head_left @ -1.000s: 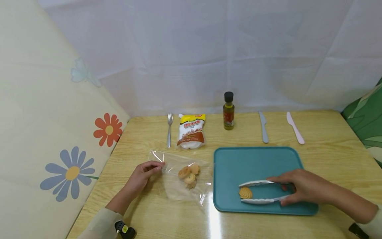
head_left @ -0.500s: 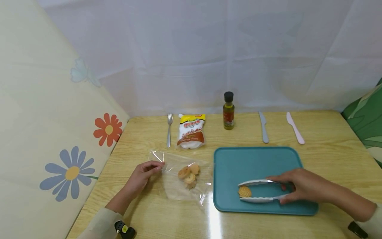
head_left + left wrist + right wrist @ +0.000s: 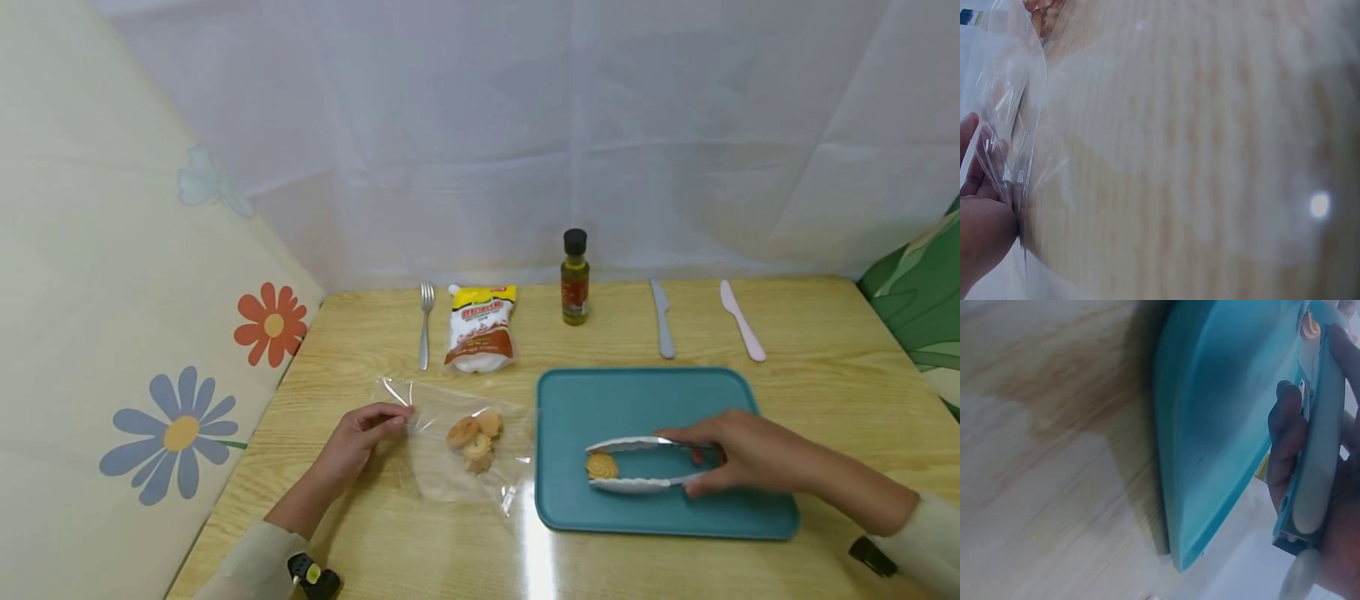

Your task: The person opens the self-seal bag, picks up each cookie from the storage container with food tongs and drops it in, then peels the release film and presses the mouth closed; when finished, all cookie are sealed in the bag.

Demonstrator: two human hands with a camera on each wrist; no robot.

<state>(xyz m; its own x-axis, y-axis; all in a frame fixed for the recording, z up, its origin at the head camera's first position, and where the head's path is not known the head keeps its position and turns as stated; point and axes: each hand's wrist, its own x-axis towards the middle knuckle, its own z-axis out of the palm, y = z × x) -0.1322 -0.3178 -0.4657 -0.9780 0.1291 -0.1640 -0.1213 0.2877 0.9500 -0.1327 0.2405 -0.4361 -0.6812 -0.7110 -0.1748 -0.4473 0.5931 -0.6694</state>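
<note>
**Tongs clasp a swirled biscuit over a teal tray**

On a pale wood-grain table with a glossy sheen, the right hand curls round a pair of white tongs with scalloped edges. The tong tips are squeezed narrow around a round, ridged golden biscuit over the near left part of a smooth teal tray with rounded corners. To the left, the left hand pinches the edge of a crinkly clear plastic bag lying flat on the table, with three more biscuits inside.

Along the far edge stand a metal fork, a soft yellow and brown pouch, a small glass oil bottle with a black cap, a grey knife and a pale pink knife.

Compared with a second ago, the tongs have closed on the biscuit and shifted slightly left and farther back on the tray; the left hand and bag are unchanged.
</note>
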